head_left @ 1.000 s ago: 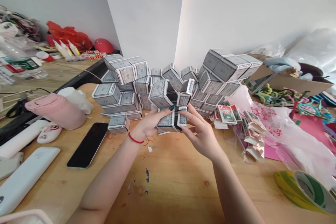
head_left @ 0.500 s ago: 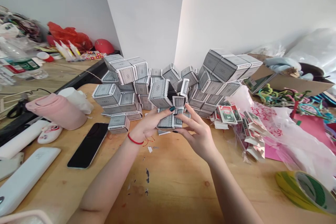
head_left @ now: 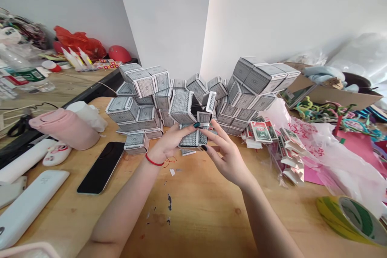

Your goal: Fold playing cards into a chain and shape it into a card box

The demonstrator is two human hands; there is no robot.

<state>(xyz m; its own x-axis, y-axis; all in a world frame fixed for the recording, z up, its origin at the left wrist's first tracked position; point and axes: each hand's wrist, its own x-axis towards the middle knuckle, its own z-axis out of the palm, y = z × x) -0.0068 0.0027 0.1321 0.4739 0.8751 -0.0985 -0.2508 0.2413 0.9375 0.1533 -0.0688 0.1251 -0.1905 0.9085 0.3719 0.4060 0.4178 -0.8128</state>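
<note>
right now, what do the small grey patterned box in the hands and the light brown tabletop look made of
The small grey patterned box looks like thin printed card, matte: sharp folds, white edges. The light brown tabletop looks like wood or wood-look laminate, smooth, low sheen: grain and knots show.

- little boxes point(head_left: 145, 84) look like matt printed card, grey pattern;
- counter point(head_left: 196, 209) is smooth light wood, a bit scuffed;
- phone point(head_left: 101, 167) is glossy black glass;
- tape roll point(head_left: 350, 219) is shiny plastic;
- pink pouch point(head_left: 65, 127) looks like soft cloth
</note>
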